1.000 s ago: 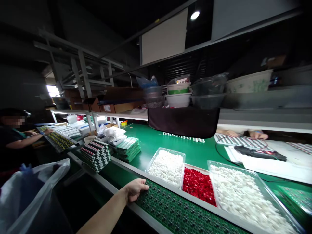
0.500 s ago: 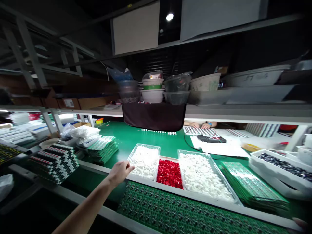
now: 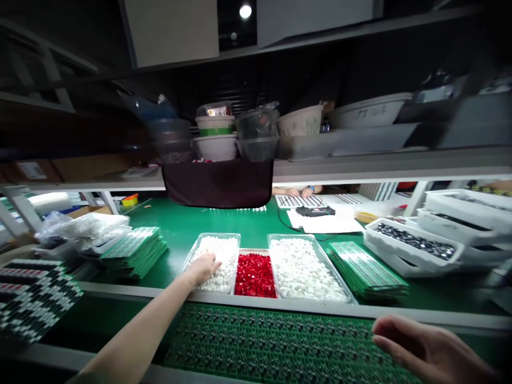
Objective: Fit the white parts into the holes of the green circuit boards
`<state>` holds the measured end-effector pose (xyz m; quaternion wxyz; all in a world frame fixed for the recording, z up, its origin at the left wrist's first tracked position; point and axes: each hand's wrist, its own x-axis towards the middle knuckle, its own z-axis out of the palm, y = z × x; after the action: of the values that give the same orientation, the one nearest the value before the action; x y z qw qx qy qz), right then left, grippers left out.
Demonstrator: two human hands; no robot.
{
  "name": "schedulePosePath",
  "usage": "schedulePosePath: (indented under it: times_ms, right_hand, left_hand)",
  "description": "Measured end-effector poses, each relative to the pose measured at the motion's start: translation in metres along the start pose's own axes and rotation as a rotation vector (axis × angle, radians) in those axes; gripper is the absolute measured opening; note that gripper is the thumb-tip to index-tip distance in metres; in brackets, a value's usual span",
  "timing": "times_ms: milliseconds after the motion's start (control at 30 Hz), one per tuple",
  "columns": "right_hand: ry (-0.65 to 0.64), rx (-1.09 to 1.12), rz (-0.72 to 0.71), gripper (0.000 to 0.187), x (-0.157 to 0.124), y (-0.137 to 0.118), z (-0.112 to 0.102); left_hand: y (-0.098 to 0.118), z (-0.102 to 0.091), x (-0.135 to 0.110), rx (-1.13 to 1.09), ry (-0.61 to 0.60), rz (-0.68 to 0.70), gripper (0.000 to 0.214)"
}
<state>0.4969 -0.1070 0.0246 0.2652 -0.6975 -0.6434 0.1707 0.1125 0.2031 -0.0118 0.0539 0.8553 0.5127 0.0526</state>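
We are looking along a green-topped desk (image 3: 208, 224), with our left hand (image 3: 202, 269) reaching into the left of three clear trays, a tray of white plastic parts (image 3: 212, 246). Its fingers (image 3: 212, 264) are curled down among the pieces, but we cannot tell whether they have closed on any. Our right hand (image 3: 430, 349) is at the lower right, its fingers (image 3: 386, 333) loosely spread and holding nothing, just above the right end of a green circuit board panel (image 3: 264, 336). That panel lies on our side of a grey rail (image 3: 240, 301), below the trays. Next to the white tray sit a tray of red parts (image 3: 255, 276) and a second, larger tray of white parts (image 3: 306, 269). As far as we can judge, the panel already carries dark parts in rows along the length we can see, while all three trays remain well filled. A stack of green boards (image 3: 366, 269) to the right of the trays looks unfilled, though the detail is too small to be sure. At the lower left, a stack of boards (image 3: 32, 298) shows rows of black, white and red parts. Farther along the desk, a co-worker's hands (image 3: 294, 192) rest beside a board.
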Motion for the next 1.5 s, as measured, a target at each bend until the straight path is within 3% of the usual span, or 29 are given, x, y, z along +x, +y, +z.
schedulePosePath:
  times_ms: [233,500,633,733,867,1000,1133,1233,1333,1400,1500]
  right_hand:
    - [-0.038,0.009,0.003,0.036,0.0,-0.019,-0.004]
    - [-0.09,0.024,0.012,0.033,-0.004,-0.013,-0.005]
    - [-0.133,0.031,0.025,0.034,-0.01,-0.012,-0.006]
    - [-0.136,0.049,0.016,0.034,-0.014,-0.016,-0.006]
    - [-0.128,0.038,-0.006,0.034,-0.017,-0.025,-0.003]
    - [-0.148,0.05,-0.036,0.032,-0.016,-0.036,0.002]
    - [-0.188,0.044,-0.074,0.03,-0.011,-0.054,0.006]
    - [-0.214,0.047,-0.124,0.029,0.001,-0.073,0.014]
    - [-0.287,0.061,-0.234,0.026,0.03,-0.096,0.029]
    - [-0.327,0.034,-0.337,0.022,0.061,-0.114,0.045]
    - [-0.267,-0.106,-0.49,0.016,0.121,-0.146,0.08]
  left_hand:
    - [0.005,0.001,0.003,-0.015,-0.023,0.014,0.023]
    - [0.0,-0.007,0.023,-0.055,0.038,-0.184,0.03]
    - [0.006,-0.02,0.018,-0.094,0.102,-0.214,0.026]
    - [0.023,-0.034,-0.004,-0.145,0.163,-0.142,0.032]
    - [0.065,-0.042,-0.059,-0.24,0.169,0.045,0.037]
    - [0.106,-0.023,-0.117,-0.298,0.1,0.276,0.035]
    - [0.125,0.009,-0.148,-0.095,0.148,0.503,0.035]
    - [0.125,0.021,-0.153,0.011,0.178,0.6,0.034]
    - [0.12,0.02,-0.155,0.074,0.232,0.615,0.032]
    - [0.115,0.017,-0.156,0.139,0.275,0.628,0.032]
    - [0.105,0.017,-0.159,0.183,0.362,0.578,0.028]
